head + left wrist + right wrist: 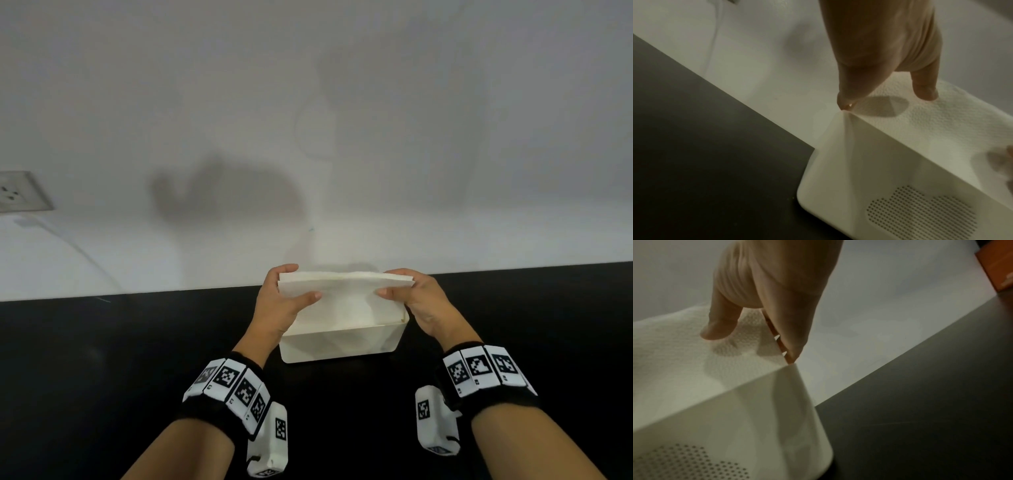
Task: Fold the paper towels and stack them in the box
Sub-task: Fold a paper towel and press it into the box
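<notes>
Roughly, by size:
Counter (102, 359): black, running along a white wall (308, 120); it carried the box near its far edge.
Box (339, 344): white plastic, open at the top, with a dotted perforated patch on its near side; it stood upright between the two forearms.
Towels (342, 291): a folded white stack of several layers, held flat and level just above the box mouth, its lower part seemingly already dipping inside; whether it touched the rim could not be told.
Left hand (281, 301): gripped the left end of the stack, thumb on top and fingers wrapped behind the far edge.
Right hand (414, 301): gripped the right end the same way, thumb on top, fingers behind.
Step, as judged: lowering the stack into the box.
Doing it well: keep both ends level so the layers stay squared; line the short edges up inside the box walls before going down; let the thumbs go only once the stack rests on the bottom, then press it flat.
Risk: layers fanning out or an edge catching the rim.
</notes>
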Tool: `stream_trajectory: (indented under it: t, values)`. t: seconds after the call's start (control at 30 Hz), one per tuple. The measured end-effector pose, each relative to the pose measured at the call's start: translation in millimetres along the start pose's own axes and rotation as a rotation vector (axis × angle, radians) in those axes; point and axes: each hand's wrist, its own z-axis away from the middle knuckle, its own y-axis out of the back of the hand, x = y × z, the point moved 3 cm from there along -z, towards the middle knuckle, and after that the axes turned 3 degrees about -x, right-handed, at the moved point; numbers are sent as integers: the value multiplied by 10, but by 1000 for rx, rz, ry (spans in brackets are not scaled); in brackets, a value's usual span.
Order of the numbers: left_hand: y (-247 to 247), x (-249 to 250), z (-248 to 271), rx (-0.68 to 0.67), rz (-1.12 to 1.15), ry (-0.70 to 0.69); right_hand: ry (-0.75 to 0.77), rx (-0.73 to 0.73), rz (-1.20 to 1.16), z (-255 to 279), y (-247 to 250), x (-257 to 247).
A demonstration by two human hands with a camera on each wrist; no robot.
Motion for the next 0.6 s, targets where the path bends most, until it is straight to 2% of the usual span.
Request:
stream_trajectory:
  t: [0.2,0.33,0.4,0.47,0.53,0.6]
  values:
    - [-4,-7,-77,-50,2,8,-103,26,154,-63,15,68]
    - [34,90,-101,-39,-120,45,-56,86,231,-33,-18,-67]
    - [111,306,-112,6,-318,-69,4,128,254,24,-1,-245]
    - [87,598,-90,1,-607,-270,99,145,369,95,-25,-456]
    - [-91,815,-47,-124,-868,-414,211,107,550,199,-173,-658]
    - [-288,892,-18,-240,-977,-463,314,53,673,304,-365,-796]
